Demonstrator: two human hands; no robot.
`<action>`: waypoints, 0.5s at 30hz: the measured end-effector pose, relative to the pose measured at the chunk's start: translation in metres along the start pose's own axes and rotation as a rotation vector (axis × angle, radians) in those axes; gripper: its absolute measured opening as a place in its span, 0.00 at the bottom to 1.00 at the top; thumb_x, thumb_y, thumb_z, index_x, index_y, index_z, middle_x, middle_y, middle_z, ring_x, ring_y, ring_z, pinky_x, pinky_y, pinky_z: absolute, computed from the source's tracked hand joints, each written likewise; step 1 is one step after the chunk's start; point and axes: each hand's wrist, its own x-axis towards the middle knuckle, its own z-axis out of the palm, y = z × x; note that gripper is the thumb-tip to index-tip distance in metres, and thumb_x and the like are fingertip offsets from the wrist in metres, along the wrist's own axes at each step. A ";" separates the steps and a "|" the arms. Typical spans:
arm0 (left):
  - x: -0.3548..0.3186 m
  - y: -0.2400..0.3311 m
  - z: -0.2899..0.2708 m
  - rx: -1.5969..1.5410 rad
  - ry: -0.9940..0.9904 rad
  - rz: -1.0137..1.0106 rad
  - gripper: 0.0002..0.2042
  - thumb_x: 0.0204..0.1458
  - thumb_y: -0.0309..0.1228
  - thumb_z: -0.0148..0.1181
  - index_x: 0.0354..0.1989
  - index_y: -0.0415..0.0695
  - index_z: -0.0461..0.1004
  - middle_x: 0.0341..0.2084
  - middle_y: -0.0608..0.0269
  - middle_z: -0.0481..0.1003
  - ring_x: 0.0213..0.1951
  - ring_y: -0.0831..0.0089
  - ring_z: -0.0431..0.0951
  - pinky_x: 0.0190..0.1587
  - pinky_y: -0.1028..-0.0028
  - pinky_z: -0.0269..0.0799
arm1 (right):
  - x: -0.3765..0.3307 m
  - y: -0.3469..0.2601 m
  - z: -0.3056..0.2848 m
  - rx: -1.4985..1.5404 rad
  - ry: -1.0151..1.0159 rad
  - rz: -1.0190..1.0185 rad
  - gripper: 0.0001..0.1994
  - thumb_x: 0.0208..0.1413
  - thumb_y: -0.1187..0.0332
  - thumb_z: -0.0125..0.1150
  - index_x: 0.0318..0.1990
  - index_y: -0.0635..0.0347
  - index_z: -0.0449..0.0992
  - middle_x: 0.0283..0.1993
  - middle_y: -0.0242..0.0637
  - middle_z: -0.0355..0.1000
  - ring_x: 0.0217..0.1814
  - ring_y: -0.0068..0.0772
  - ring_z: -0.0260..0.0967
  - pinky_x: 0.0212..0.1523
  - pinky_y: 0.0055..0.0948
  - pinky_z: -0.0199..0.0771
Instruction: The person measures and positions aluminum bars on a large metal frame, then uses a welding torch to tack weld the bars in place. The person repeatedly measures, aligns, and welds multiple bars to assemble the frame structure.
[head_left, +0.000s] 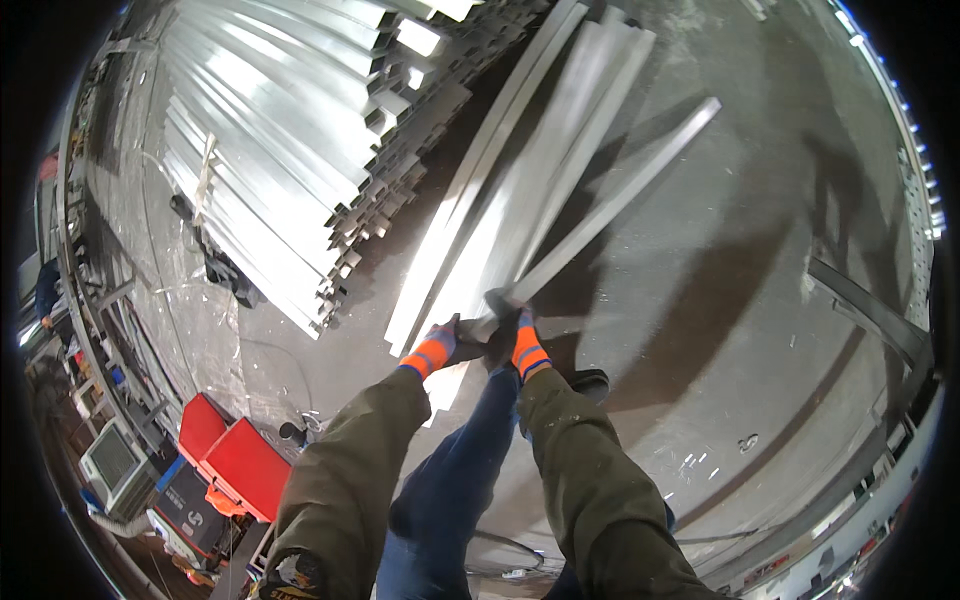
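A long, straight, silvery metal profile (635, 190) slants from my hands toward the far right. Its near end lies between my two gloved hands, in front of my legs. My left hand (448, 345), in a dark glove with an orange cuff, is closed around that end. Just to its right, my right hand (523, 335), gloved alike, grips the same profile. Beneath and beyond my hands, several more metal profiles (560, 130) lie side by side on the floor. The fingertips are partly hidden and slightly blurred.
A large stack of shiny metal profiles (270, 120) fills the far left, its open ends facing right. Red cases (245, 465) and a grey box with a screen (113, 462) stand at the near left. A metal frame (870, 312) is at the right. My shoe (590, 384) stands close by.
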 end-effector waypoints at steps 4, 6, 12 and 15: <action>-0.066 0.026 -0.010 -0.204 0.054 0.091 0.51 0.40 0.50 0.79 0.69 0.35 0.61 0.53 0.44 0.78 0.55 0.57 0.78 0.60 0.63 0.72 | -0.078 -0.040 0.016 -0.319 -0.074 -0.040 0.20 0.62 0.56 0.61 0.56 0.57 0.78 0.49 0.40 0.80 0.44 0.41 0.78 0.45 0.40 0.78; -0.126 0.051 -0.030 -0.372 0.075 0.156 0.48 0.39 0.47 0.80 0.67 0.35 0.62 0.53 0.41 0.77 0.56 0.53 0.78 0.59 0.61 0.73 | -0.136 -0.066 0.035 -0.243 -0.013 -0.099 0.19 0.61 0.58 0.65 0.53 0.60 0.79 0.44 0.42 0.80 0.40 0.42 0.79 0.41 0.40 0.80; -0.343 0.146 -0.092 -0.134 0.038 0.597 0.25 0.51 0.32 0.66 0.58 0.39 0.71 0.50 0.52 0.78 0.54 0.58 0.78 0.57 0.62 0.74 | -0.357 -0.127 0.083 0.282 -0.118 -0.103 0.15 0.60 0.58 0.70 0.49 0.56 0.80 0.40 0.35 0.79 0.35 0.32 0.75 0.32 0.34 0.76; -0.454 0.174 -0.093 0.041 0.111 0.789 0.25 0.55 0.30 0.62 0.62 0.40 0.68 0.49 0.44 0.76 0.55 0.54 0.76 0.55 0.61 0.74 | -0.461 -0.126 0.072 0.148 -0.053 -0.435 0.13 0.63 0.59 0.68 0.50 0.54 0.80 0.42 0.26 0.77 0.40 0.23 0.71 0.40 0.28 0.73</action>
